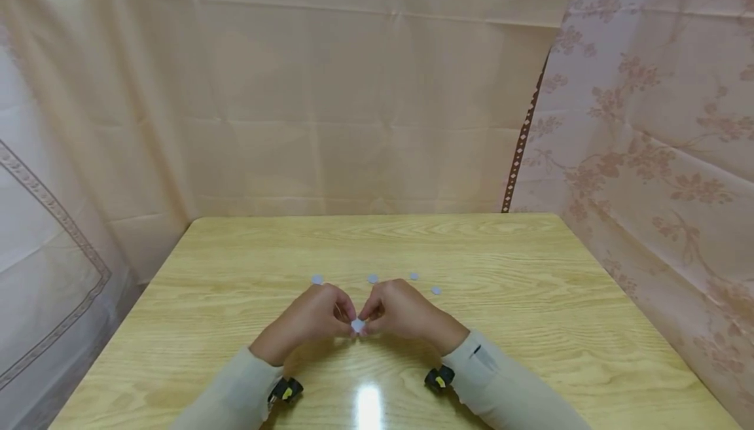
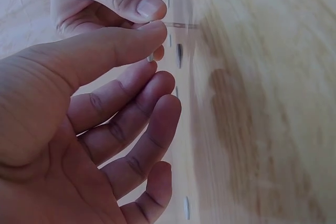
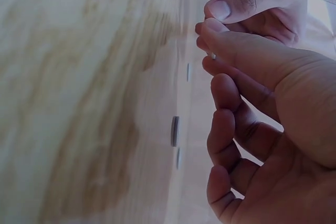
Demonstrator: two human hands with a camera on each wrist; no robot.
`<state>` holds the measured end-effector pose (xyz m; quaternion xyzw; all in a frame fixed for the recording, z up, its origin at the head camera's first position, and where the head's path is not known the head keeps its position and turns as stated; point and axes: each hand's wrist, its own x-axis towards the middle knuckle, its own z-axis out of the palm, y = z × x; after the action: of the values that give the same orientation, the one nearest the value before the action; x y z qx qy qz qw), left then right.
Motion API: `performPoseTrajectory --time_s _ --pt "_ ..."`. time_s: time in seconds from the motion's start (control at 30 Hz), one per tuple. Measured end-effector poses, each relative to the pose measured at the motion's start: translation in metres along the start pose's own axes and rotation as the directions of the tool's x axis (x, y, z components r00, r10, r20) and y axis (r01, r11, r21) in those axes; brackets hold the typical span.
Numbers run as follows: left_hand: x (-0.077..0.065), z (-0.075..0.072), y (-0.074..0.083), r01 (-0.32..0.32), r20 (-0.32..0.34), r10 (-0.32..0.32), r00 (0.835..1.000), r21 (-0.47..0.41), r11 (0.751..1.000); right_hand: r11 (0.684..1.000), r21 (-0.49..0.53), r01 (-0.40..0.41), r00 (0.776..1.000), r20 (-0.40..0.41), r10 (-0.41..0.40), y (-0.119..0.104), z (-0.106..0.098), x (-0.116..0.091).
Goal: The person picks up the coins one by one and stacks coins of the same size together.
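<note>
Between the fingertips of both hands, a small pale flat disc (image 1: 357, 325) is held just above the table, near its middle. My left hand (image 1: 318, 313) pinches it from the left with thumb and forefinger; my right hand (image 1: 405, 309) does the same from the right. In the left wrist view only a sliver of the disc (image 2: 150, 57) shows below the thumb, and the other left fingers curve loosely. Its edge (image 3: 212, 55) peeks out under the right thumb in the right wrist view. Fingers hide most of it there.
Several similar flat discs lie beyond the hands on the wood-grain table (image 1: 235, 253): a left disc (image 1: 317, 279), a middle disc (image 1: 373, 278), and two right ones, a far disc (image 1: 414, 276) and a nearer disc (image 1: 436, 290). A beige curtain (image 1: 353, 89) hangs behind the table.
</note>
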<state>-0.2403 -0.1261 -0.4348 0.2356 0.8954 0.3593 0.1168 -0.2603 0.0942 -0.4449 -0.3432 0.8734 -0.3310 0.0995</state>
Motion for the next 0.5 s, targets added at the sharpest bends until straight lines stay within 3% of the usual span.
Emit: performPoseTrajectory --time_s 0.23,0.5 --pt "0.0008 0.0043 -0.0015 -0.002 0.016 0.002 1.000 0.017 1.000 0.997 0.068 -0.035 0.999 0.035 0.033 -0.0010 0.0015 -0.0012" --pt "0.0002 0.0069 -0.0025 -0.004 0.020 0.003 1.000 0.042 0.999 0.997 0.065 -0.044 0.998 0.056 0.040 -0.0026 0.0027 0.0000"
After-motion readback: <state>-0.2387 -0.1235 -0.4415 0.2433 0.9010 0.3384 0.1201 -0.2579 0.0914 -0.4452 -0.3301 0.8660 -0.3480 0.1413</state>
